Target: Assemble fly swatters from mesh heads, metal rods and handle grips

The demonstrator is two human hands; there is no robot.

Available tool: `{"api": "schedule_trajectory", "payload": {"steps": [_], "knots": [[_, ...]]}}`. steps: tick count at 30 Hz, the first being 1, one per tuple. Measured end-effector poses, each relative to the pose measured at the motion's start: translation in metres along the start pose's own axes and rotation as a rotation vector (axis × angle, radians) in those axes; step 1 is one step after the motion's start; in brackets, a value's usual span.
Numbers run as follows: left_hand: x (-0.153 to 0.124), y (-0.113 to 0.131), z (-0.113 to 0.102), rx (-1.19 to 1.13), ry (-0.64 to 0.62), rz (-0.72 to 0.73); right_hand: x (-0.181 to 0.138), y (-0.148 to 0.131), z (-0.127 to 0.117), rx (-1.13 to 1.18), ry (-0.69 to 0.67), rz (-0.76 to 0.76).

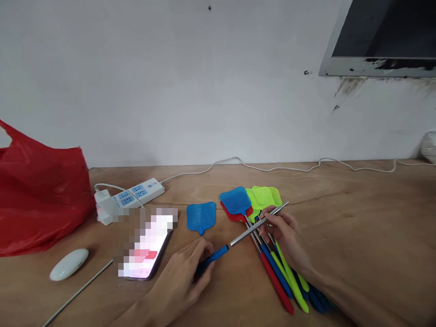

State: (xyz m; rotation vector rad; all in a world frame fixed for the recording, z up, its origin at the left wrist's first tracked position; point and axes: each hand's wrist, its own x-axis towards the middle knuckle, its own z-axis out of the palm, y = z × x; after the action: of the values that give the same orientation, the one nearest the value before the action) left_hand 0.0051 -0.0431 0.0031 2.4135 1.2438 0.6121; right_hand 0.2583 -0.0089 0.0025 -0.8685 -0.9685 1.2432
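At the left edge of the tabletop (368, 218) slumps a red bag (44, 195) of thin, crinkled plastic. Toward the near left corner lies a smooth white oval (69, 264). Between bag and back edge, a white power strip (139, 193) with blue socket faces lies aslant; its cord (272, 169) wanders along the back edge. A lit phone (150, 250), partly blurred, lies nearer, with a cable (80, 290) running toward the near left corner.

The left hand (180, 272) is curled closed, thumb and fingers pinching a slim blue handle (218, 254). Just beyond it, flat on the wood, lies a loose blue head (201, 217), a rounded square of fine mesh with a short neck.

A straight, shiny metal rod (245, 234) slants up to the right, its lower end just beside the handle's tip, apart from it. The right hand (284, 229) grips it narrowly between thumb and fingers, above the pile of swatters (270, 258): blue, red and lime mesh heads toward the back edge, smooth coloured handles toward the near edge. Whether this hand touches the pile is unclear.
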Motion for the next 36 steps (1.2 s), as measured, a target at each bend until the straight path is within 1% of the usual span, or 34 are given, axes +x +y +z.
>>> {"api": "schedule_trajectory", "payload": {"steps": [5,10,13,15,17,20,22,24,26,29,31,33,34,36], "knots": [[0.0,-0.002,0.001,-0.016,-0.007,0.001,-0.001,0.002,0.0,-0.03,-0.096,-0.027],[0.0,-0.005,0.002,-0.072,0.009,-0.01,-0.003,-0.002,-0.001,-0.084,-0.114,-0.067],[0.0,-0.006,0.003,-0.088,0.046,0.012,-0.005,-0.006,-0.001,-0.149,-0.153,-0.082],[0.0,-0.006,0.005,-0.11,0.073,0.026,-0.008,-0.008,0.0,-0.221,-0.199,-0.059],[-0.001,-0.006,0.007,-0.149,0.08,0.025,-0.012,-0.007,0.002,-0.281,-0.266,-0.002],[-0.001,-0.005,0.009,-0.182,0.053,0.002,-0.017,-0.003,0.005,-0.342,-0.382,0.099],[-0.001,-0.004,0.008,-0.189,0.037,-0.018,-0.018,-0.002,0.006,-0.362,-0.399,0.118],[0.0,-0.002,0.006,-0.196,0.042,-0.037,-0.019,-0.003,0.006,-0.345,-0.338,0.068],[0.0,-0.001,0.004,-0.17,0.069,-0.032,-0.02,-0.006,0.005,-0.3,-0.207,-0.052],[0.0,-0.006,0.004,-0.025,0.127,0.004,-0.025,-0.008,-0.001,-0.248,0.037,-0.345],[0.001,-0.013,0.007,0.101,0.151,0.01,-0.027,-0.008,-0.006,-0.225,0.137,-0.513],[0.002,-0.02,0.011,0.208,0.165,0.0,-0.027,-0.005,-0.009,-0.26,0.151,-0.596],[0.002,-0.022,0.012,0.248,0.167,-0.003,-0.026,-0.003,-0.01,-0.329,0.107,-0.59],[0.003,-0.025,0.013,0.291,0.166,-0.007,-0.023,-0.001,-0.009,-0.538,-0.06,-0.511]]}}
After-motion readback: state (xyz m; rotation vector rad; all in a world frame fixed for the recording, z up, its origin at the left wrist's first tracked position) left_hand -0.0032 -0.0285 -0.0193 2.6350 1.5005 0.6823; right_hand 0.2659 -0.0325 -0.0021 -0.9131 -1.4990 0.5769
